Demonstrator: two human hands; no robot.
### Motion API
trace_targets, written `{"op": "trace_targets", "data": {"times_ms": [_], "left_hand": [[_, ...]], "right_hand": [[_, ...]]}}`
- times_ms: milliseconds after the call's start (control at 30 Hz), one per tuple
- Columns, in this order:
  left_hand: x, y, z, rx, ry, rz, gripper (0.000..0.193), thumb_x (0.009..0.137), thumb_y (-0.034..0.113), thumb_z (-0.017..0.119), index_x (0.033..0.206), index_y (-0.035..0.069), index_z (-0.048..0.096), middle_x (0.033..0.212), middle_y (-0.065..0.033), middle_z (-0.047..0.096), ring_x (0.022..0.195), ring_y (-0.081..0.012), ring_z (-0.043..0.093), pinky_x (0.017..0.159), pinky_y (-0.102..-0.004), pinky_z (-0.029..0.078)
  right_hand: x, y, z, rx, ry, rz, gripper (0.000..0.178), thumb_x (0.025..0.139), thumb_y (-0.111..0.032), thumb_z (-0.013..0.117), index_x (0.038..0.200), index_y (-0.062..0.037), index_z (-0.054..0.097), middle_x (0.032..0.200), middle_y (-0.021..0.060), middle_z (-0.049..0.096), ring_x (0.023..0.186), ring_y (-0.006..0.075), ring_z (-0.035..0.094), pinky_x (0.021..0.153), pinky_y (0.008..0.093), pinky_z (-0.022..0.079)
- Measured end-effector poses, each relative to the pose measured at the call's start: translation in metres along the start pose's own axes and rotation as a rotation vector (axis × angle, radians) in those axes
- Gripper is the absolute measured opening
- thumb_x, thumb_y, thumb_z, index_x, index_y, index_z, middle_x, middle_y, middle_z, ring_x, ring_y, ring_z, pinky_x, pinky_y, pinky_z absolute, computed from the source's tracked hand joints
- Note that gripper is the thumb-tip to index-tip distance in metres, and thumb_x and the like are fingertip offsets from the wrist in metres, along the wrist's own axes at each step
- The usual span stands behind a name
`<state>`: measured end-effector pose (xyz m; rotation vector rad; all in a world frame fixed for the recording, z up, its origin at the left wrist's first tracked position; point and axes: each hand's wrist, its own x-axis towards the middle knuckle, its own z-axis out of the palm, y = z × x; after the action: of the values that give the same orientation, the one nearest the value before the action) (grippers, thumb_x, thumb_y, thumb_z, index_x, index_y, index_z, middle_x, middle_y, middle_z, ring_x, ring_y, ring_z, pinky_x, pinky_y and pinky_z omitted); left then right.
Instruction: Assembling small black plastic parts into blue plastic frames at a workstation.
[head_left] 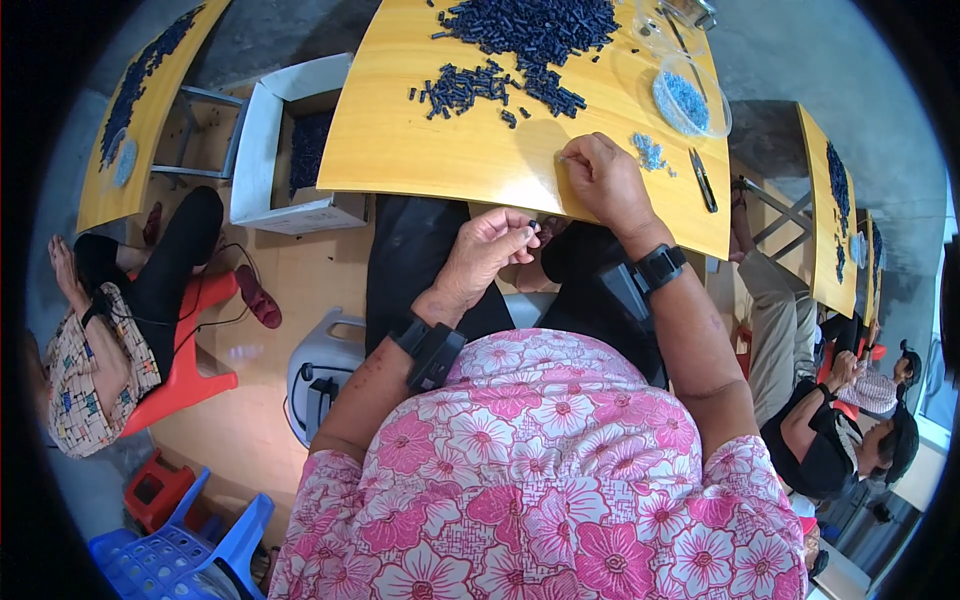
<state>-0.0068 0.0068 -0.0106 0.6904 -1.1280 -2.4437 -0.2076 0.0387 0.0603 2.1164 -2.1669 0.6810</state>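
My left hand [484,255] is just off the table's near edge, its thumb and forefinger pinching a small black plastic piece [533,227]. Above the edge of the yellow table [450,160], my right hand [608,185] is closed with fingertips together; whatever they hold is too small to make out. Beyond the hands lies a big heap of short black cylindrical pieces [520,25], with a smaller cluster [462,90] nearer me. To the right are a little pile of light-blue pieces [649,152], a clear round tub [722,122] of similar pieces, and black-handled snips [703,180].
A white box [255,150] with dark contents stands left of the table. A grey stool [318,365], a red stool [190,350] and a blue plastic chair [185,545] are lower left. People sit at neighbouring tables on both sides. Another clear container [655,30] is at the far right.
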Motion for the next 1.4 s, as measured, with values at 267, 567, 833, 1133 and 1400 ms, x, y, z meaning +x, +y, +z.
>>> {"op": "trace_targets", "data": {"times_ms": [267, 567, 833, 1133, 1400], "left_hand": [[-0.002, -0.001, -0.001, 0.01, 0.012, 0.005, 0.014, 0.092, 0.014, 0.059, 0.102, 0.004, 0.06, 0.093, -0.0025, 0.061, 0.081, -0.0083, 0.059, 0.077, -0.025, 0.051], [0.004, -0.003, -0.003, 0.037, 0.033, -0.01, 0.014, 0.093, 0.012, 0.058, 0.104, 0.004, 0.059, 0.094, -0.002, 0.062, 0.083, -0.0089, 0.06, 0.077, -0.0253, 0.052], [0.0, -0.009, -0.003, 0.024, 0.031, -0.033, 0.014, 0.092, 0.012, 0.059, 0.103, 0.004, 0.06, 0.095, -0.0012, 0.062, 0.084, -0.0093, 0.061, 0.078, -0.0252, 0.051], [0.001, -0.004, -0.001, 0.001, 0.053, -0.01, 0.016, 0.091, 0.011, 0.06, 0.104, 0.002, 0.061, 0.095, -0.0045, 0.063, 0.083, -0.0102, 0.061, 0.076, -0.0243, 0.051], [0.002, 0.011, 0.007, 0.078, -0.064, -0.038, 0.017, 0.092, 0.013, 0.057, 0.102, -0.001, 0.059, 0.093, -0.0062, 0.062, 0.079, -0.0099, 0.059, 0.073, -0.0242, 0.049]], "right_hand": [[0.033, -0.004, -0.085, 0.256, 0.521, 0.088, 0.01, 0.08, -0.001, 0.063, 0.089, -0.0067, 0.065, 0.077, 0.01, 0.061, 0.064, 0.0204, 0.06, 0.061, 0.0292, 0.048], [-0.017, 0.05, -0.001, 0.0, 0.305, 0.19, 0.012, 0.079, -0.001, 0.061, 0.091, -0.0034, 0.062, 0.078, 0.0152, 0.062, 0.07, 0.0314, 0.062, 0.064, 0.0385, 0.05], [-0.038, 0.043, 0.003, 0.038, 0.223, 0.239, 0.006, 0.078, -0.001, 0.062, 0.084, -0.0018, 0.063, 0.075, 0.0135, 0.062, 0.066, 0.0281, 0.061, 0.061, 0.035, 0.05], [-0.026, 0.032, 0.001, 0.173, 0.157, 0.365, 0.004, 0.077, -0.008, 0.062, 0.079, -0.0049, 0.062, 0.077, 0.015, 0.06, 0.07, 0.0363, 0.06, 0.061, 0.0417, 0.049], [0.016, -0.002, 0.003, 0.372, 0.129, 0.222, 0.008, 0.077, -0.012, 0.066, 0.082, -0.007, 0.066, 0.077, 0.0118, 0.06, 0.068, 0.0312, 0.06, 0.059, 0.0378, 0.048]]}}
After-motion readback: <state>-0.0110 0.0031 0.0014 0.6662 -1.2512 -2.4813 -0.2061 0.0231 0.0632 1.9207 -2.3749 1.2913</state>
